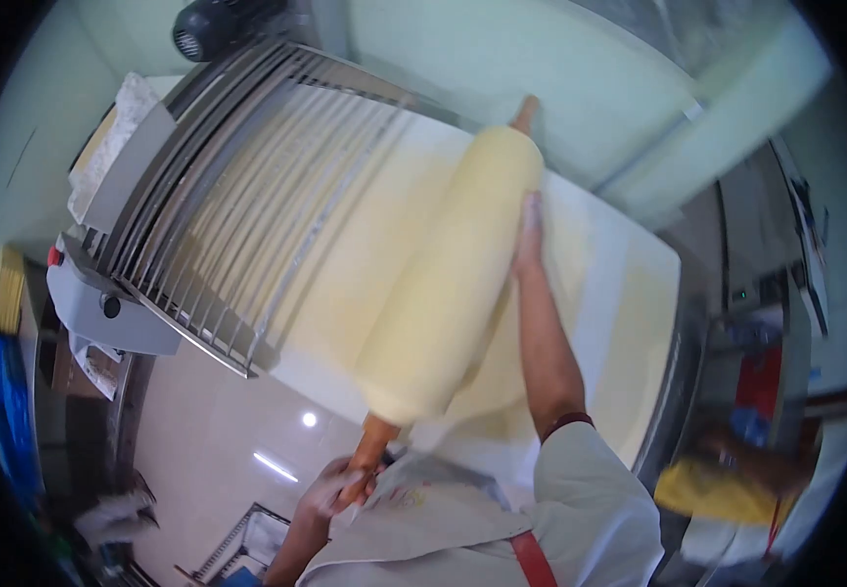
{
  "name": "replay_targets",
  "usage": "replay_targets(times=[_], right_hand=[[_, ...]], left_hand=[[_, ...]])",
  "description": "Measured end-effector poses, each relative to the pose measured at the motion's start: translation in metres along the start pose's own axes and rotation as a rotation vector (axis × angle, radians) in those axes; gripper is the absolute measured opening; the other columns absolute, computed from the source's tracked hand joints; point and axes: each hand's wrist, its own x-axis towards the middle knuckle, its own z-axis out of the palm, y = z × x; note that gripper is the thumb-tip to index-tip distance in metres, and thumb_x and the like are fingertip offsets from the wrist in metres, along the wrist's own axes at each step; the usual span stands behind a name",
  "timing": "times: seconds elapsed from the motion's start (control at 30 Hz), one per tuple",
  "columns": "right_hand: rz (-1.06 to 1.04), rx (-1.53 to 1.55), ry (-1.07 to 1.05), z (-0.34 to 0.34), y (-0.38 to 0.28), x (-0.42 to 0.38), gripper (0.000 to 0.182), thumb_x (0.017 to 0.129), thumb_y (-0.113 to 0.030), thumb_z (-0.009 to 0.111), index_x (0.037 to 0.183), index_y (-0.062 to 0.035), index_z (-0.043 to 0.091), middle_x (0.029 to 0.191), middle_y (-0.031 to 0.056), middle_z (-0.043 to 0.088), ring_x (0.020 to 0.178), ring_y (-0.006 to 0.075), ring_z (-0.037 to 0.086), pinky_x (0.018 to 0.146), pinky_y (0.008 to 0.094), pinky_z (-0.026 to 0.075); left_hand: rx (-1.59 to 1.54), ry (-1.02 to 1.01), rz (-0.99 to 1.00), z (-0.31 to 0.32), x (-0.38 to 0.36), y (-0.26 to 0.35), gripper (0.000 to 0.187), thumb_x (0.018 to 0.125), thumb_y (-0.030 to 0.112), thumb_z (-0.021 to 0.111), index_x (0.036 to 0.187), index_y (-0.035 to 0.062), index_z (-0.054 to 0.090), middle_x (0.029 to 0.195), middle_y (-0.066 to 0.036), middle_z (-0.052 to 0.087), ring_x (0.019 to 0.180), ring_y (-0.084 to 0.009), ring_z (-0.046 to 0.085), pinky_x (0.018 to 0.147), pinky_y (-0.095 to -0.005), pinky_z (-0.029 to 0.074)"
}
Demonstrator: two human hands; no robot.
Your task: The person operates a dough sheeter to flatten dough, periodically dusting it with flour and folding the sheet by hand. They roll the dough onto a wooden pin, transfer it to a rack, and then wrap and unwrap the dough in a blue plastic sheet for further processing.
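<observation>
A thick roll of pale yellow dough (453,284) is wound around a wooden rolling pin, slanting over the white belt of a dough sheeter (629,284). My left hand (340,484) is closed around the pin's near wooden handle (372,445), just off the belt's front edge. The far handle (527,112) sticks out at the top with no hand on it. My right hand (530,235) lies against the right side of the dough roll, toward its far end. Some of its fingers are hidden by the roll.
To the left, a metal bar guard (276,205) covers the sheeter's rollers, with a dark motor (213,29) behind. A red button (54,256) sits on the machine's side. At the lower right, another person's arm (766,460) is near a yellow cloth-like item (717,494).
</observation>
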Motion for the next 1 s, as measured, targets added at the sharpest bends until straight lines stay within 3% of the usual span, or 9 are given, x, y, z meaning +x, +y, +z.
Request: replay_targets(times=[0.03,0.1,0.27,0.33,0.4,0.47,0.5,0.7,1.0], right_hand=[[0.069,0.081,-0.022,0.002,0.014,0.041,0.066,0.097,-0.046,0.032,0.144,-0.0006,0.022,0.149,0.0135,0.025,0.136,0.0222,0.025,0.112,0.0321,0.019],[-0.278,-0.314,-0.371,-0.037,0.048,0.167,0.053,0.099,-0.036,0.033,0.14,-0.0017,0.033,0.138,0.0124,0.043,0.126,0.0218,0.041,0.106,0.0345,0.032],[0.266,-0.134,-0.971,-0.013,0.039,0.322,0.035,0.097,-0.024,0.044,0.127,-0.0053,0.048,0.12,0.0098,0.057,0.106,0.0198,0.056,0.089,0.0344,0.047],[-0.082,-0.354,-1.017,0.011,0.04,0.332,0.028,0.095,-0.025,0.046,0.114,-0.0047,0.05,0.105,0.0074,0.058,0.097,0.0195,0.056,0.086,0.0344,0.046],[-0.887,-0.772,-0.858,0.01,0.032,0.31,0.023,0.092,-0.025,0.048,0.101,-0.004,0.053,0.09,0.005,0.058,0.088,0.0192,0.055,0.083,0.0345,0.045],[-0.061,-0.199,-1.188,0.02,0.006,0.274,0.02,0.092,-0.023,0.044,0.089,-0.0071,0.055,0.085,0.0038,0.059,0.083,0.0192,0.055,0.083,0.0347,0.043],[0.074,-0.12,-1.027,0.01,-0.002,0.254,0.02,0.092,-0.024,0.044,0.088,-0.0073,0.055,0.084,0.0036,0.058,0.082,0.0188,0.055,0.082,0.0344,0.043],[-0.025,-0.068,-0.509,0.009,-0.067,0.111,0.018,0.091,-0.024,0.046,0.085,-0.0084,0.054,0.081,0.0025,0.055,0.078,0.0169,0.053,0.078,0.0326,0.042],[-0.195,0.201,-0.871,0.229,-0.173,-0.157,0.018,0.09,-0.025,0.049,0.081,-0.01,0.052,0.076,0.0007,0.051,0.072,0.014,0.051,0.071,0.0299,0.042]], left_hand=[[-0.026,0.147,0.069,0.008,-0.007,0.005,0.04,0.083,0.029,0.067,0.104,-0.0025,0.055,0.07,-0.008,0.057,0.054,-0.015,0.056,0.049,-0.025,0.047],[-0.005,0.388,0.211,0.004,-0.014,-0.003,0.039,0.086,0.035,0.063,0.099,-0.0017,0.056,0.069,-0.007,0.058,0.053,-0.0145,0.056,0.049,-0.0248,0.047],[0.043,1.063,0.461,0.03,-0.008,-0.038,0.035,0.093,0.037,0.054,0.083,0.003,0.057,0.061,-0.002,0.053,0.051,-0.0087,0.048,0.046,-0.0231,0.038],[0.069,1.235,0.548,0.035,0.006,-0.028,0.034,0.092,0.033,0.055,0.076,0.0031,0.057,0.06,0.0,0.05,0.052,-0.007,0.044,0.046,-0.0234,0.034],[0.083,1.313,0.62,0.029,0.007,-0.029,0.034,0.089,0.031,0.056,0.069,0.0031,0.056,0.059,0.002,0.047,0.054,-0.0062,0.042,0.049,-0.0241,0.032],[0.092,1.365,0.681,0.006,0.005,-0.031,0.034,0.087,0.029,0.057,0.065,0.0033,0.054,0.059,0.002,0.046,0.057,-0.0061,0.042,0.051,-0.0247,0.032],[0.061,1.388,0.72,-0.005,-0.005,-0.032,0.034,0.085,0.028,0.058,0.061,0.0041,0.052,0.059,0.003,0.042,0.058,-0.0062,0.039,0.052,-0.0257,0.031],[-0.138,1.545,1.116,-0.028,-0.117,-0.041,0.026,0.084,0.022,0.058,0.064,0.0063,0.053,0.061,0.005,0.04,0.056,-0.0046,0.036,0.05,-0.0236,0.029],[-0.32,1.778,1.569,0.009,-0.398,-0.222,0.021,0.079,0.019,0.051,0.06,0.0097,0.048,0.059,0.003,0.04,0.052,-0.0055,0.037,0.046,-0.0228,0.028]])
